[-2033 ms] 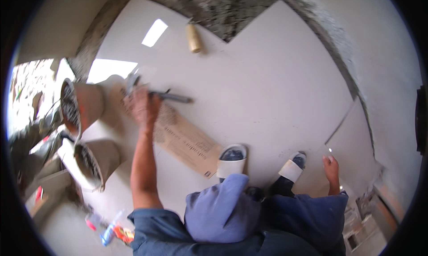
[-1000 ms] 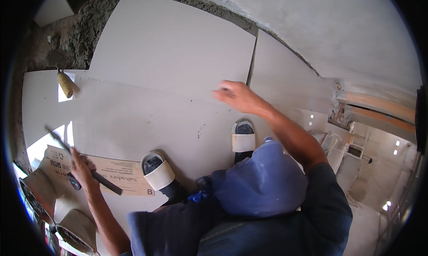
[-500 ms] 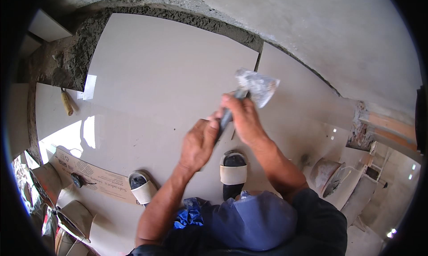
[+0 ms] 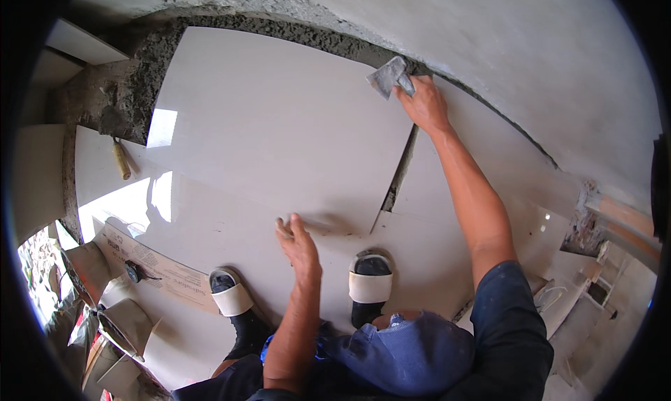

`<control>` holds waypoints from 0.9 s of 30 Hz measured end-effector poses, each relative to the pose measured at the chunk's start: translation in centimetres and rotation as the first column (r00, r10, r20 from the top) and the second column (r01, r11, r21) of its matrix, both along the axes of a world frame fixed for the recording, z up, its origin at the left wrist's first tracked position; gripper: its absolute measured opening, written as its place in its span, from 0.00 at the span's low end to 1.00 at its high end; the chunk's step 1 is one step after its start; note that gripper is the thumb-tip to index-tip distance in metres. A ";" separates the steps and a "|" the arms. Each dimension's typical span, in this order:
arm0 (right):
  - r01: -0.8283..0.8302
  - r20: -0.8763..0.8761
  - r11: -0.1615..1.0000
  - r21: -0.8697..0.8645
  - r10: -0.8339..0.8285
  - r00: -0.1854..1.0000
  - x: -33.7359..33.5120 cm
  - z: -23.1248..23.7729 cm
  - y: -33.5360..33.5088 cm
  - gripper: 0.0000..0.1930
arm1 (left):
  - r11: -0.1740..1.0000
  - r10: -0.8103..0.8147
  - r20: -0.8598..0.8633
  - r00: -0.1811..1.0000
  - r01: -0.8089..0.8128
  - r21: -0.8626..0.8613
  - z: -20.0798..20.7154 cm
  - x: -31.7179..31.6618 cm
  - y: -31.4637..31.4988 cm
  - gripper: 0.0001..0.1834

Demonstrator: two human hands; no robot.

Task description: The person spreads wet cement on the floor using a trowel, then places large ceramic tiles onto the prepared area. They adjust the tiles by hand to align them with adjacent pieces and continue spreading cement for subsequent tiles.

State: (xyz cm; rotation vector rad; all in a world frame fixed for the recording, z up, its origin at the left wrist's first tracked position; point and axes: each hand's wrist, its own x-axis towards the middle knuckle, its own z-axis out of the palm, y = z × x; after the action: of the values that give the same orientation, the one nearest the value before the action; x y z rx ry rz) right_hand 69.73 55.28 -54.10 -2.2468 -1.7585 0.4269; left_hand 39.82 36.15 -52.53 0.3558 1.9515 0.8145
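Note:
My right hand [image 4: 426, 106] reaches far forward, its fingers wrapped round the handle of a wide-bladed scraper [image 4: 386, 77]. The grey-smeared blade is over the far right corner of a large pale glossy tile [image 4: 279, 114]. Beside it, a dark gap [image 4: 400, 174] parts this tile from the neighbouring tile [image 4: 454, 170] on the right. Nearer to me, my left hand [image 4: 300, 247] hovers over the tiled floor with fingers loosely apart and nothing in them.
Rough grey mortar [image 4: 147, 73] borders the tile along the wall [image 4: 503, 52]. A wooden-handled trowel [image 4: 121, 160] lies at the left. Buckets [image 4: 126, 327] and a cardboard sheet [image 4: 164, 275] with a small black round object [image 4: 133, 270] sit at the lower left. My sandalled feet [image 4: 370, 279] stand on tiles.
Both hands were together on the scraper. My left hand has let go and drawn back nearer to me, while my right hand has carried the scraper forward to the tile's far corner.

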 end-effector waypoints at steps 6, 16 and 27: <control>0.039 0.010 0.997 -0.069 -0.038 0.999 0.7 -2.3 0.9 0.23 | 0.984 0.147 0.204 0.968 -0.123 -0.126 0.6 2.1 1.0 0.29; 0.017 -0.129 0.977 -0.211 -0.045 0.991 2.4 -0.9 2.7 0.25 | 0.871 0.487 0.253 0.836 -0.440 -0.221 0.2 1.8 2.6 0.22; -0.029 -0.206 0.947 -0.321 -0.040 0.978 -0.2 2.7 1.3 0.26 | 0.850 0.522 0.063 0.850 -0.525 0.038 0.7 -2.9 3.5 0.25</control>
State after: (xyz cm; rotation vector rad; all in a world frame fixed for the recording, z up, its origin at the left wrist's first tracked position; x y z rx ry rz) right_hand 69.56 56.58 -51.39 -2.3101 -1.6717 0.9781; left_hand 36.88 39.63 -51.80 -0.1862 2.0052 1.2130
